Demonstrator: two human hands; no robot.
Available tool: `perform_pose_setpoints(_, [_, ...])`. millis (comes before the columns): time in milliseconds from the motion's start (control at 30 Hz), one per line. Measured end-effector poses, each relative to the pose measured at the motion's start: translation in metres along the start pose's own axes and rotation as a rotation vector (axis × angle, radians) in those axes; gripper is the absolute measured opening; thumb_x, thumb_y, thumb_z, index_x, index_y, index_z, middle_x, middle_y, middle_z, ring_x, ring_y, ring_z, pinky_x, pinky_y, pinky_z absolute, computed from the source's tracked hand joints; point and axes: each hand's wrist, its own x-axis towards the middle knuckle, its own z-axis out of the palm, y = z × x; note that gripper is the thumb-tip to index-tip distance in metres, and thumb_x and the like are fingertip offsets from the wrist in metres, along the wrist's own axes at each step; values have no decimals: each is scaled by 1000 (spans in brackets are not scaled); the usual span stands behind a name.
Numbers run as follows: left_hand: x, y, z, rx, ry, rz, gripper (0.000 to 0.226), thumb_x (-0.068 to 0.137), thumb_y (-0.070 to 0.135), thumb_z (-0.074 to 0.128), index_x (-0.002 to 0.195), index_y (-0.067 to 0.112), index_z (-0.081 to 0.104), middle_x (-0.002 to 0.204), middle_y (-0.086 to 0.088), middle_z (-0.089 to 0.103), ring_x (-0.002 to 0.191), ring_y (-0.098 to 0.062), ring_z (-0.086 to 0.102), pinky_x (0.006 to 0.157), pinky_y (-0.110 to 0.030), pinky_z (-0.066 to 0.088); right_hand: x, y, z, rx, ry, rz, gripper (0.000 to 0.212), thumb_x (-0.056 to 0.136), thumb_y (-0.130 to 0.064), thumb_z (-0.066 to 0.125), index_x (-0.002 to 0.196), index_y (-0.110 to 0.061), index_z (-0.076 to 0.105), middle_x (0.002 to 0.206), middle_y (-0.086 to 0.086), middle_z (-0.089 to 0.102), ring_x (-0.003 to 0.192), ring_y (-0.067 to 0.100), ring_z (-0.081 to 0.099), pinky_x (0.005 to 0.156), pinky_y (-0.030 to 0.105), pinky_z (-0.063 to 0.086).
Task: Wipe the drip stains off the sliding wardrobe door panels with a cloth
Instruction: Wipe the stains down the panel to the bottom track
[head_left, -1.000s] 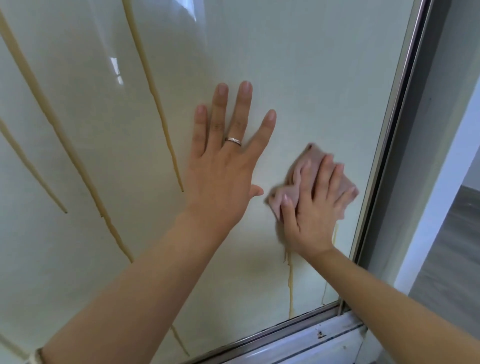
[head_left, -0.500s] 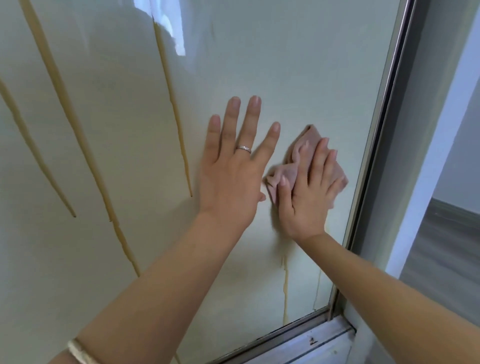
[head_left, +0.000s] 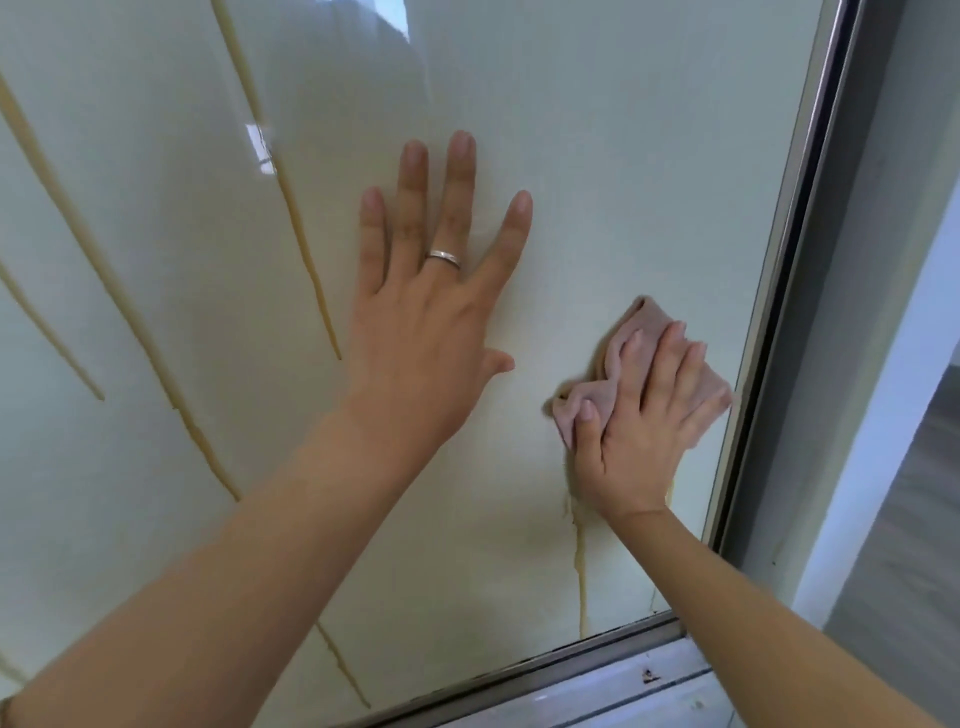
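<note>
Low on the door, beside its right frame, the right hand pressed a pink cloth, fingers curled over it. Left hand lay flat, fingers spread, between drip stains.

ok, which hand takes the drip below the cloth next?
Right. The right hand already presses the pink cloth on the panel, directly above that streak. The left hand lies flat on the panel, no cloth.
</note>
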Motion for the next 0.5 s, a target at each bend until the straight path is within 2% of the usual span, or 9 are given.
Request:
perform_pose_setpoints(67, [-12,7,5,8,2,11,119,44,45,87,145,20,29,152,-24,18,137,-46,14,110,-53,-2,-42,15,5,-8,-47,50,61,101,-52,7,154,-26,-11,160,-1,-19,147,24,-16,108,71,-3])
perform_pose_setpoints(167, [-33,24,15,-19,-67,31,126,38,47,88,144,21,26,151,-18,11,137,-41,8,111,-49,-7,-75,23,4,-27,-101,105,63,102,-50,8,154,-20,-10,159,16,-7,147,27,-16,101,80,9])
perform_pose_setpoints(233, [-44,32,21,-47,-95,8,128,35,45,90,143,21,27,151,-17,11,136,-43,6,111,-49,-4,-50,12,-3,13,-92,140,64,101,-51,8,154,-19,-7,156,21,2,147,27,-13,102,78,6])
perform_pose_setpoints(333, [-57,43,30,-54,-114,11,129,33,42,91,143,21,27,151,-16,12,139,-44,0,112,-50,-4,2,0,-8,57,-18,170,65,100,-51,9,152,-12,8,157,23,10,146,35,2,105,73,3])
perform_pose_setpoints(400, [-68,49,37,-56,-145,50,130,33,41,92,144,22,26,153,-11,12,141,-38,-13,112,-51,-5,4,5,-2,42,24,135,63,100,-52,7,154,-19,3,159,16,7,147,32,1,109,68,1])
perform_pose_setpoints(500, [-80,51,45,-22,-180,65,129,34,42,91,144,24,26,154,-8,12,140,-33,-21,113,-51,-7,-50,29,12,24,7,79,60,101,-51,7,154,-28,-10,161,-2,-16,148,24,-11,112,63,0])
